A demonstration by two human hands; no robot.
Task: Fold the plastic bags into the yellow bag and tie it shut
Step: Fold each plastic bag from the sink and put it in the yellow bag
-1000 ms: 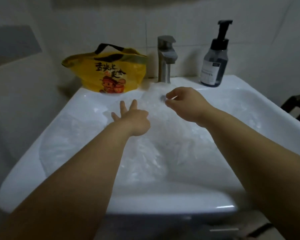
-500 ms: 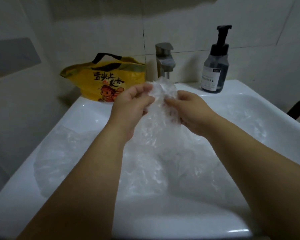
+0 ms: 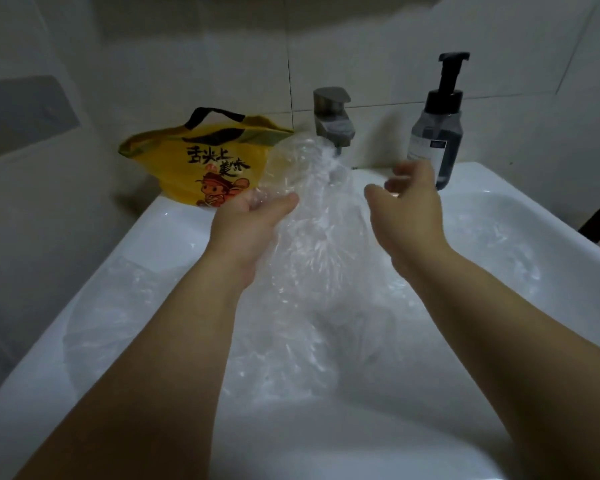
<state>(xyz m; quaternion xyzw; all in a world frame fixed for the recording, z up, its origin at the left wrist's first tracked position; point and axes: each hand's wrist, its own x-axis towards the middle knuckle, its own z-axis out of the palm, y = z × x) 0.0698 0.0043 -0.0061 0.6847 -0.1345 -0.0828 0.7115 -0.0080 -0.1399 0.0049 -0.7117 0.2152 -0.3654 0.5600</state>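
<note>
Left hand [image 3: 253, 220]: fingers pinch the gathered top of a clear plastic bag [image 3: 312, 216], held up over the sink [image 3: 499, 188]. Right hand [image 3: 409, 209]: fingers loose and spread just beside the film, holding nothing. The bag will likely be near weightless, limp and slick (maybe wet, can't confirm), so grab the bunched neck or an edge, not the belly. Yellow bag [image 3: 187, 164] sits just beyond my left fingers, partly behind the film. More clear bags [image 3: 125, 306] lie below both hands. Their count and edges are unreadable.
</note>
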